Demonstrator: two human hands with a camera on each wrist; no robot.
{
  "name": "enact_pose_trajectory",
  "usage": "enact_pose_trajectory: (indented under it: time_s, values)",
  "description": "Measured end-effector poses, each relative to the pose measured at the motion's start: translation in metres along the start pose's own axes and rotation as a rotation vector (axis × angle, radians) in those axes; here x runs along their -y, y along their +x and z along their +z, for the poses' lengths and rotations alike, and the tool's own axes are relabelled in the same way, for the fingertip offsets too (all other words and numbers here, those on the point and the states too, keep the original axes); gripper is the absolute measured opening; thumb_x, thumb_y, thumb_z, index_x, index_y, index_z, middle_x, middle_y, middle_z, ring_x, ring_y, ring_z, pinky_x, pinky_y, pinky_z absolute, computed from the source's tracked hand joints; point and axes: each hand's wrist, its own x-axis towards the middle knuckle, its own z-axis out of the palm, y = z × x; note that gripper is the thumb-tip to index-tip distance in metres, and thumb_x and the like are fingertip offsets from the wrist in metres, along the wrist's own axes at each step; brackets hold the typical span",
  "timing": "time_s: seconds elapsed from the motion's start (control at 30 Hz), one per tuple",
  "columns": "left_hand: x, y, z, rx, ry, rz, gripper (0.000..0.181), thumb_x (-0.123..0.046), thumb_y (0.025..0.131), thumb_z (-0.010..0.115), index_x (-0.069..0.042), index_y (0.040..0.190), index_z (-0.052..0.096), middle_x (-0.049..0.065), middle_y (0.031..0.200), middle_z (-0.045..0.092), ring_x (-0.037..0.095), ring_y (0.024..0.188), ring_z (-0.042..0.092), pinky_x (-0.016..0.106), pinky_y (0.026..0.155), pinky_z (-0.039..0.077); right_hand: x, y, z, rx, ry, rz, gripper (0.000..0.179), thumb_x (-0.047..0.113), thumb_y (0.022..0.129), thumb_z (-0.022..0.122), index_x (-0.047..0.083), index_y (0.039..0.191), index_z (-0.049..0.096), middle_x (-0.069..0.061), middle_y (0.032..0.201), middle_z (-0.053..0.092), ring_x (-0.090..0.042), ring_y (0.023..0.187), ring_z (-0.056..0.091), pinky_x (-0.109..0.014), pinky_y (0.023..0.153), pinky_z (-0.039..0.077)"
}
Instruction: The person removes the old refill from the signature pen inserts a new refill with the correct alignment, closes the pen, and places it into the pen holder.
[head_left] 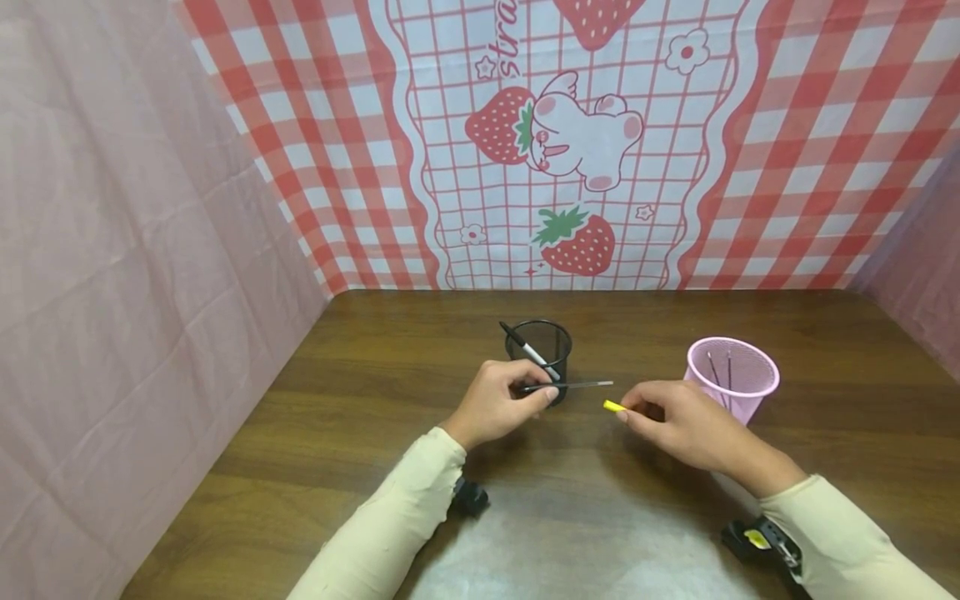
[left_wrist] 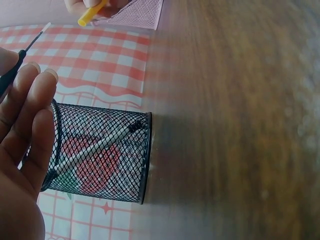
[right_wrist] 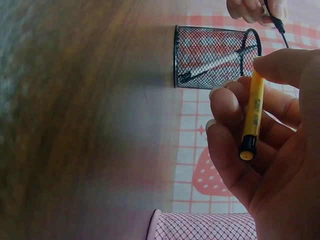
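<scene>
My left hand [head_left: 495, 404] pinches a thin black-handled tool [head_left: 588, 384] with a slim shaft and a pale tip pointing right; its exact kind is unclear. A black mesh pen cup [head_left: 561, 343] stands just behind that hand, with a black-and-white marker [head_left: 534, 354] leaning inside. To the right, my right hand [head_left: 686, 425] pinches a yellow pen-like stick [right_wrist: 255, 107] with a black band near one end, between thumb and fingers. In the head view only a short yellow end shows. Both held things are above the table, apart from each other.
A pink mesh cup [head_left: 738, 400] holding thin dark sticks [head_left: 729, 371] stands beyond my right hand. The brown wooden table [head_left: 360, 367] meets a red-and-white strawberry cloth [head_left: 577, 242] at the back. Wrist cameras hang below both sleeves.
</scene>
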Motion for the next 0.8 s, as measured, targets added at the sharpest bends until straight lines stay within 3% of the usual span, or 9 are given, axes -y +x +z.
enact_pose_trajectory:
  time_s: [0.37,0.8]
  values:
    - [0.0014,-0.0002,-0.0009,0.010,-0.018,0.028,0.007,-0.009,0.092,0.073,-0.002,0.094,0.072,0.007,0.082,0.073,0.005,0.058,0.067,0.027,0.055,0.058,-0.0003,0.0007,0.0008,0.022,-0.023,-0.005,0.005,0.018,0.086,0.078,0.020,0.085,0.073,0.020,0.077,0.060,0.001,0.068,0.055,-0.025,0.061,0.048]
    - [0.0017,-0.0003,-0.0006,0.021,-0.020,0.008,0.007,-0.008,0.091,0.073,-0.002,0.094,0.072,0.006,0.082,0.073,0.005,0.059,0.067,0.028,0.056,0.059,-0.0040,-0.0002,0.0026,0.087,-0.014,-0.003,0.007,0.016,0.086,0.078,0.021,0.084,0.073,0.019,0.074,0.056,0.001,0.066,0.052,-0.023,0.058,0.046]
